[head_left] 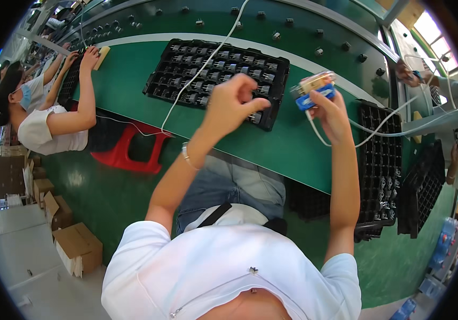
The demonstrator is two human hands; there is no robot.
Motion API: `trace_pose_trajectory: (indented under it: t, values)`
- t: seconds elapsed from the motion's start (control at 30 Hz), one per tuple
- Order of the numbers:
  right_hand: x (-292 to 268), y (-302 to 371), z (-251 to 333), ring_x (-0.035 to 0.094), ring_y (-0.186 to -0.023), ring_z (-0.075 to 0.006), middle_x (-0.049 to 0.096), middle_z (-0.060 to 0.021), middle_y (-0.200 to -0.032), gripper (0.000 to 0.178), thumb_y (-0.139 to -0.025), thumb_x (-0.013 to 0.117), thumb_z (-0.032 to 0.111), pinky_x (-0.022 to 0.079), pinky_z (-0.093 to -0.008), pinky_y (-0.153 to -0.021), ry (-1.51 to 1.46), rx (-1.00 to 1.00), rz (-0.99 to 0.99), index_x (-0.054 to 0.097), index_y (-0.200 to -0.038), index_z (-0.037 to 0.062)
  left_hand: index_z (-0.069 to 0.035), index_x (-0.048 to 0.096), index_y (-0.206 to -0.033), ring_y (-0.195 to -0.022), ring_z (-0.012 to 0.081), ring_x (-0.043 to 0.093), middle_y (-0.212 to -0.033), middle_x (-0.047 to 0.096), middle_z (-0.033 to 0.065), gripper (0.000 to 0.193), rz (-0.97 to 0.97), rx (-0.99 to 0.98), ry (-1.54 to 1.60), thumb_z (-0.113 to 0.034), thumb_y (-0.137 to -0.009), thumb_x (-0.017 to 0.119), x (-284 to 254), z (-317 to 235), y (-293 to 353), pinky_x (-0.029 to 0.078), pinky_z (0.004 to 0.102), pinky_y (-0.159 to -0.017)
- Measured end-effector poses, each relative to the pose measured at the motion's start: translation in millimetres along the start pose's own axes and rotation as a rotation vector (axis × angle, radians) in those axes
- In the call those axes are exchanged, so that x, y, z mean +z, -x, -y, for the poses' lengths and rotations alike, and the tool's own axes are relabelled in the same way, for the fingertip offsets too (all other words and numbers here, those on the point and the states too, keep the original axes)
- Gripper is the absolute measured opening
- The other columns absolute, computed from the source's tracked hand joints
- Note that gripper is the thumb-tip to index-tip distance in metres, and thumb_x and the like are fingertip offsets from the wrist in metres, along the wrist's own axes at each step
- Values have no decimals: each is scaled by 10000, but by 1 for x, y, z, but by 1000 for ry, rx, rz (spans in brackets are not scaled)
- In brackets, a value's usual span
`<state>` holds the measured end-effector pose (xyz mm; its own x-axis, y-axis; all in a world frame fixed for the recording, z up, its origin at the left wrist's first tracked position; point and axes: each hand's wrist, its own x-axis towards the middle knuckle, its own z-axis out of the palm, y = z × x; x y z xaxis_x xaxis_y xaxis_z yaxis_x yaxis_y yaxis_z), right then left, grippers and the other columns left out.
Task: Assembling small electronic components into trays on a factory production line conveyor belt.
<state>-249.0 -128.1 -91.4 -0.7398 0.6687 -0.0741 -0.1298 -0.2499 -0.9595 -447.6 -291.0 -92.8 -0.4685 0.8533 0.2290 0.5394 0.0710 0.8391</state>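
Note:
My left hand [232,104] hovers over the front edge of a black compartment tray [157,80]. Its fingers curl inward while the thumb sticks out apart from them, and I see nothing held between. Several small black-and-silver components [199,85] sit in rows in the tray's pockets. To the right of the tray, my right hand [333,114] is closed round a small handheld device [314,89] with a blue body and a clear, yellowish top. A white cable runs down from the device; its exact kind I cannot tell.
Beyond the green table [127,58], a dark green belt [218,24] carries scattered components. More black trays [381,154] stand on the right, near another person's arm [418,77]. A co-worker [53,117] sits at the left beside a red stool [133,149]. White cables cross the workspace.

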Motion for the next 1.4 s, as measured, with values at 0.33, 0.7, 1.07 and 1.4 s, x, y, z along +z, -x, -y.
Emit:
trace_pose_trajectory:
  t: [0.33, 0.7, 1.07, 1.4]
  values:
    - [-32, -13, -7, 630, -742, -129, 667, -95, -860, 427, -777, 780, 225, 514, -281, -710, 939, -417, -482, 619, -1126, 39, -33, 709, -810, -742, 361, 676, -757, 688, 174, 425, -101, -335, -923, -458, -799, 724, -89, 63, 23, 527, 449, -674]
    - [-30, -15, -22, 522, -592, -159, 593, -82, -785, 420, -759, 784, 250, 457, -291, -584, 1025, -554, -526, 637, -1079, 22, -1, 596, -880, -586, 75, 578, -744, 671, 55, 181, -260, -203, -67, -101, -851, 744, -72, 48, 21, 443, 208, -538]
    - [-32, -15, -20, 522, -602, -158, 602, -70, -803, 390, -753, 769, 246, 458, -293, -593, 988, -530, -548, 647, -1048, 21, -33, 542, -1028, -770, 29, 555, -932, 592, 2, 238, -58, -101, 530, 34, -851, 687, -7, 43, 14, 444, 163, -699]
    - [-37, -43, -23, 614, -699, -143, 666, -99, -836, 422, -752, 763, 233, 501, -310, -653, 990, -462, -514, 650, -1080, -9, -36, 623, -1049, -739, 14, 508, -905, 599, -29, 152, -96, -91, 473, -32, -899, 650, -10, 50, 19, 400, 169, -620]
